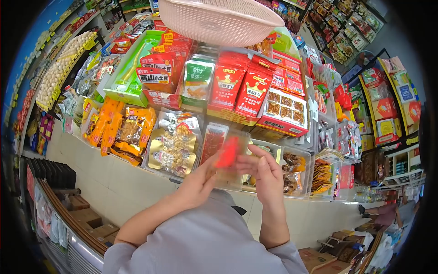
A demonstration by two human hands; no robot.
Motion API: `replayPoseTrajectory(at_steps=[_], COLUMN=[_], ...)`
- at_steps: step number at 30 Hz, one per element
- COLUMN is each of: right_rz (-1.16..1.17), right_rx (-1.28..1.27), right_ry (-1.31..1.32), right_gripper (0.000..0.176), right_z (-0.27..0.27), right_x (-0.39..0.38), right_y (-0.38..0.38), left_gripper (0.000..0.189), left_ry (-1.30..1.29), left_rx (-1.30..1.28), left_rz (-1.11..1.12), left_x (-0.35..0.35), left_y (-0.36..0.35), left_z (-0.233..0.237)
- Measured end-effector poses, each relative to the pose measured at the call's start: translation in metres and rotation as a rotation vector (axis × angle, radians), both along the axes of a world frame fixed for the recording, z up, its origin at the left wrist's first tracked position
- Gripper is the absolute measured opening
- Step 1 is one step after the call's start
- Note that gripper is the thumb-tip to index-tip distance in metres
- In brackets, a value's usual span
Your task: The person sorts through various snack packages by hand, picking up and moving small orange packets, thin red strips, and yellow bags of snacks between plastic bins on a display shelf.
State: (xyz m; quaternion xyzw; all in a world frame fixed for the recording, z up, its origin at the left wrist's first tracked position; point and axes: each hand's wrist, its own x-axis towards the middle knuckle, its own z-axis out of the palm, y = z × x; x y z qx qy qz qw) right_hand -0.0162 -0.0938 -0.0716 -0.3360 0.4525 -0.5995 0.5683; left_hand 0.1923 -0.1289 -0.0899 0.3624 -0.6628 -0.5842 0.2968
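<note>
Both my hands hold a small clear snack packet (229, 155) with red contents, raised in front of a shop display. My left hand (198, 182) grips its left lower edge with fingers curled. My right hand (264, 173) pinches its right side, fingers spread along the packet. Grey sleeves cover my upper arms; both forearms are bare. Right behind the packet lie clear bins of wrapped snacks (175, 146) and a similar red-filled packet (212, 140).
A sloped display holds red snack bags (237, 84), orange packets (125, 132), a green tray (130, 75) and a boxed nut assortment (285, 107). A pink plastic basket (219, 18) hangs above. Eggs (64, 64) stack at left. Cardboard boxes (89, 217) sit on the tiled floor.
</note>
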Motion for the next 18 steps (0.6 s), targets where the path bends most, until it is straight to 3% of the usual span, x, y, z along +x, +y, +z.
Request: replayPoseTrajectory(at_steps=[3, 6, 8, 9, 12, 15, 18], right_rz=[0.116, 0.209, 0.229, 0.183, -0.015, -0.212, -0.269], right_rx=[-0.046, 0.024, 0.05, 0.034, 0.016, -0.004, -0.073], right_ry=[0.075, 0.222, 0.304, 0.217, 0.404, 0.301, 0.168], right_gripper=[0.051, 0.054, 0.052, 0.046, 0.036, 0.025, 0.018], right_z=[-0.021, -0.03, -0.038, -0.04, -0.034, -0.037, -0.035], right_x=[0.011, 0.03, 0.04, 0.046, 0.052, 0.032, 0.016], right_y=[-0.003, 0.005, 0.008, 0.008, 0.008, 0.001, -0.005], left_gripper=[0.048, 0.039, 0.038, 0.038, 0.039, 0.044, 0.049], left_ry=[0.167, 0.455, 0.416, 0.396, 0.345, 0.521, 0.69], left_rx=[0.395, 0.645, 0.64, 0.638, 0.56, 0.742, 0.866], left_rz=[-0.053, 0.045, 0.059, 0.066, 0.128, 0.151, 0.158], left_x=[0.015, 0.013, 0.018, 0.02, 0.019, 0.026, 0.032], left_y=[-0.006, -0.003, 0.0, 0.001, 0.001, -0.006, -0.011], left_z=[-0.024, -0.006, -0.017, -0.022, -0.026, -0.025, -0.021])
